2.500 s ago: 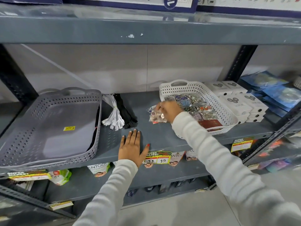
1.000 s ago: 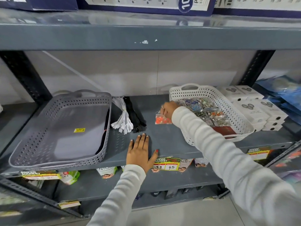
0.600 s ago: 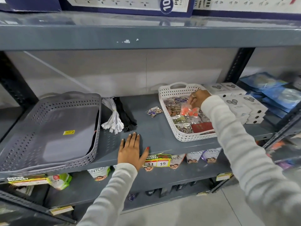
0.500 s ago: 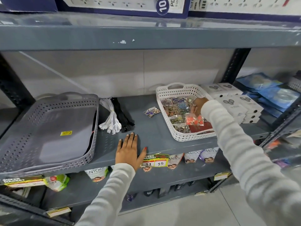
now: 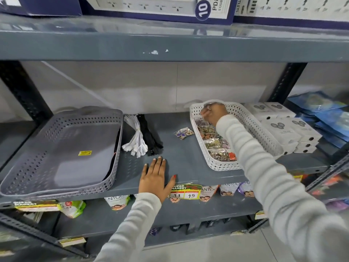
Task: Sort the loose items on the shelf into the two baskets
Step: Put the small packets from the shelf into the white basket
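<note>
A grey basket [image 5: 28, 167] stands at the shelf's left, holding only a yellow sticker. Beside it lie a bundle of white zippers [image 5: 135, 138] and a bundle of black zippers [image 5: 151, 138]. One small clear packet of trinkets [image 5: 183, 133] lies loose on the shelf, just left of the white basket [image 5: 213, 164]. That basket holds several trinket packets, one orange. My right hand [image 5: 214, 112] is inside it at the far handle with its fingers curled; I cannot tell whether it grips anything. My left hand [image 5: 156, 178] lies flat on the shelf's front edge.
White boxes [image 5: 283, 127] are stacked right of the white basket, with blue packets [image 5: 324, 114] beyond them. The upper shelf beam [image 5: 170, 46] hangs low overhead. A price tag [image 5: 186, 191] sits on the front lip, and pouches hang on the shelf below.
My right hand carried an orange packet from the shelf into the white basket, let it go there, and moved to the basket's far end. My left hand stayed flat on the shelf.
</note>
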The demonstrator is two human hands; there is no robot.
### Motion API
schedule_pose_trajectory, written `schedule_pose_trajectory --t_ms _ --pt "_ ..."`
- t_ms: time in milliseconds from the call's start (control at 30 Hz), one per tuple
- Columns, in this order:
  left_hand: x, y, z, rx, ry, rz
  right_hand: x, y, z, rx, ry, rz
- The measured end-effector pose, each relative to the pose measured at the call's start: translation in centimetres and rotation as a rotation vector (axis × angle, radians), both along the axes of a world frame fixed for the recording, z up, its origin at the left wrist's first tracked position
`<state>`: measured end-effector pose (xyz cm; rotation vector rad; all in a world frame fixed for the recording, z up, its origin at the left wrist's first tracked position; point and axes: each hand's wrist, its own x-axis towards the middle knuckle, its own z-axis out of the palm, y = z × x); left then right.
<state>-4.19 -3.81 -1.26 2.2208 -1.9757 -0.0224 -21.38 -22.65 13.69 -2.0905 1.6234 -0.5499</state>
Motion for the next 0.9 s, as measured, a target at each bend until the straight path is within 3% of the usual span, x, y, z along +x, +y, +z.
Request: schedule_pose_trajectory --t_ms 100,367,433,767,900 --pt "0.1 0.1 0.1 0.016 -0.01 -0.007 4.8 -0.8 -0.2 0.05 -0.038 0.137" --pt "0.2 0.0 0.4 0.109 -0.001 0.014 9.0 -2.2 -5.2 0.172 0.451 0.156" --pt "0.1 0.0 0.3 0.09 -0.011 -0.009 8.9 -1.8 -5.2 0.22 0.497 0.16" --pt "-0.2 -0.2 -0.3 0.024 -0.022 -0.025 5.1 -0.6 0.2 -0.042 0.258 0.216" --pt "-0.3 0.0 -0.5 -0.002 -0.014 -0.014 0.0 0.8 3.3 -0.104 0.28 0.14"
